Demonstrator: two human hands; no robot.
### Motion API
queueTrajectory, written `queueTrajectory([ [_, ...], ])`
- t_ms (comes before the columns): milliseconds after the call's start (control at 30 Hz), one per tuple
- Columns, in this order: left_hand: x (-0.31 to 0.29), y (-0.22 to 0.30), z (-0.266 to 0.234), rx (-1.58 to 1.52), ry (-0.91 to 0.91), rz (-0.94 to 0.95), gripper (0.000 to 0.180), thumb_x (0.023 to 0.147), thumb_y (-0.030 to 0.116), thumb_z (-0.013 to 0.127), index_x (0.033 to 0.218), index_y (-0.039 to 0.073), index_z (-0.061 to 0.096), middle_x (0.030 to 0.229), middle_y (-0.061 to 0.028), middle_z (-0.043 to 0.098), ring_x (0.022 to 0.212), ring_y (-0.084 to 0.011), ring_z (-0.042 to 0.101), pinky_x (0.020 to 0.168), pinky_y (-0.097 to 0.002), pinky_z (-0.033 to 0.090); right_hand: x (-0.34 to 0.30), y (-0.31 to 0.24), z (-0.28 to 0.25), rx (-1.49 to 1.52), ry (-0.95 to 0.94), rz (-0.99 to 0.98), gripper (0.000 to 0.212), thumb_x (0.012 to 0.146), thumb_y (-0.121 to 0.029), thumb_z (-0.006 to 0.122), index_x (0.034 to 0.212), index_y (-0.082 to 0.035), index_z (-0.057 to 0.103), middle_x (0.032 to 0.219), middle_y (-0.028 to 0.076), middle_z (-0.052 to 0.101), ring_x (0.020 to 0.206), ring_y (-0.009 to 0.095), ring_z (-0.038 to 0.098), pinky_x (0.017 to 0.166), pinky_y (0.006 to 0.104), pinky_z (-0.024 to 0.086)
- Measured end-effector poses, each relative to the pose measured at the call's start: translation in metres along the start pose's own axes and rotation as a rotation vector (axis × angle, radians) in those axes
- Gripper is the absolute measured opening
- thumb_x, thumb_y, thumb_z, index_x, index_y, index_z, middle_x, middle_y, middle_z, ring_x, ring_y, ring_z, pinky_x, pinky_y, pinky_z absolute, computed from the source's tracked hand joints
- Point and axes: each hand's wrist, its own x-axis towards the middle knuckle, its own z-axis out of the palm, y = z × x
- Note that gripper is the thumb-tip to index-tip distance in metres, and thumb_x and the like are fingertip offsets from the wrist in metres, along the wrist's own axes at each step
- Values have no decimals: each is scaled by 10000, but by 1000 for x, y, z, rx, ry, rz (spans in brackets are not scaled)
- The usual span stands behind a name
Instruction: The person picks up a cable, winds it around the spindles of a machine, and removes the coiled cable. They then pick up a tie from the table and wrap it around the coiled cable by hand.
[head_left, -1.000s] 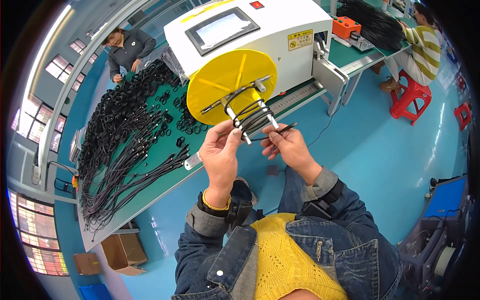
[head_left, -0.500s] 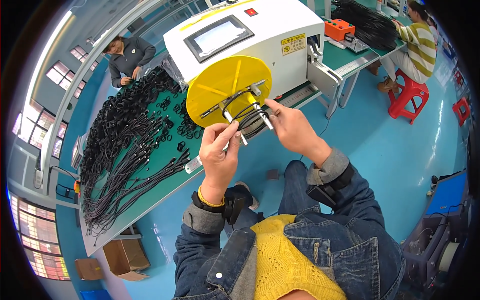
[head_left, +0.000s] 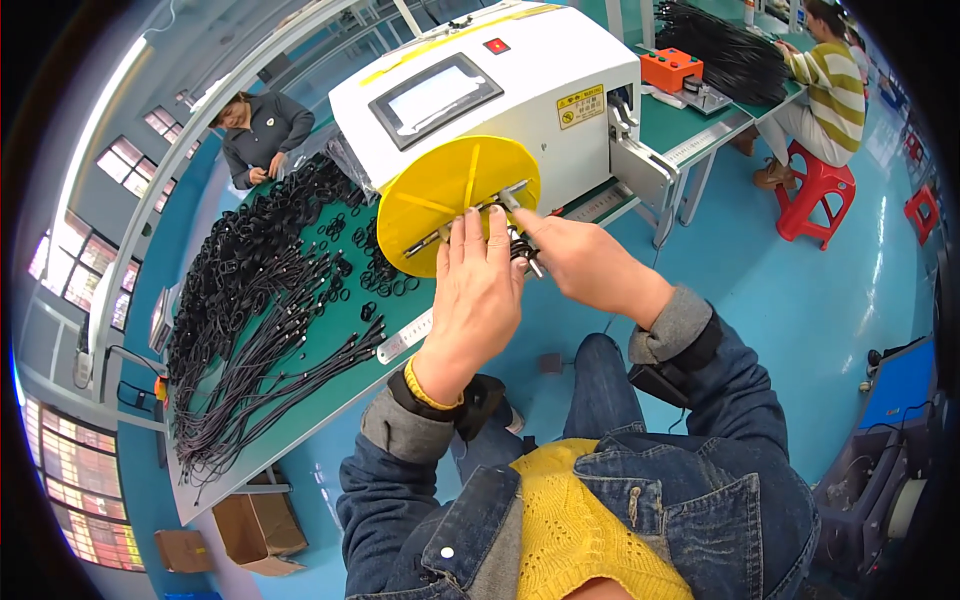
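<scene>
A coil of black cable (head_left: 519, 247) sits around the metal pins (head_left: 535, 266) that stick out from a yellow round plate (head_left: 430, 190) on a white machine. My left hand (head_left: 480, 300) lies over the near-left side of the coil, its fingers stretched out toward the plate and hiding one pin. At the coil's right side is my right hand (head_left: 592, 268), closed with its fingertips on the cable; its fingers are partly hidden under the hand.
The white machine (head_left: 550, 60) has a screen (head_left: 436, 98). Left on the green table lie many black cables (head_left: 250, 300) and a steel ruler (head_left: 405, 338). Behind the table a person (head_left: 265, 130) handles something small. To the right are an orange control box (head_left: 670, 70), a red stool (head_left: 815, 200) and a seated person (head_left: 835, 80).
My left hand has gone from pinching a pin's end to lying stretched over the coil, closer to the plate. My right hand has shifted slightly in toward the coil, which looks more bunched together.
</scene>
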Motion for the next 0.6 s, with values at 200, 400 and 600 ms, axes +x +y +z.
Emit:
queueTrajectory([
  [200, 5, 19, -10, 289, 29, -39, 586, 851, 299, 541, 1316, -23, 388, 1314, -290, 387, 1230, -440, 360, 986, -601, 252, -18, -25, 30, 587, 254, 623, 104, 851, -67, 548, 835, 22, 601, 637, 106, 580, 538, 148, 559, 496, 281, 456],
  [400, 7, 25, -10, 629, 62, 91, 536, 815, 273, 503, 1268, -14, 472, 1275, -309, 433, 1224, -437, 384, 993, -628, 235, -14, -26, 46, 1153, 206, 957, 159, 832, -107, 582, 741, 22, 570, 580, 95, 577, 475, 129, 557, 447, 294, 436],
  [600, 11, 37, -20, 998, -101, 191, 498, 810, 218, 445, 1231, -41, 502, 1158, -298, 535, 1172, -439, 444, 996, -644, 222, -18, -23, 50, 990, 293, 830, 146, 813, -83, 590, 711, 19, 572, 557, 67, 556, 475, 117, 542, 440, 299, 424],
])
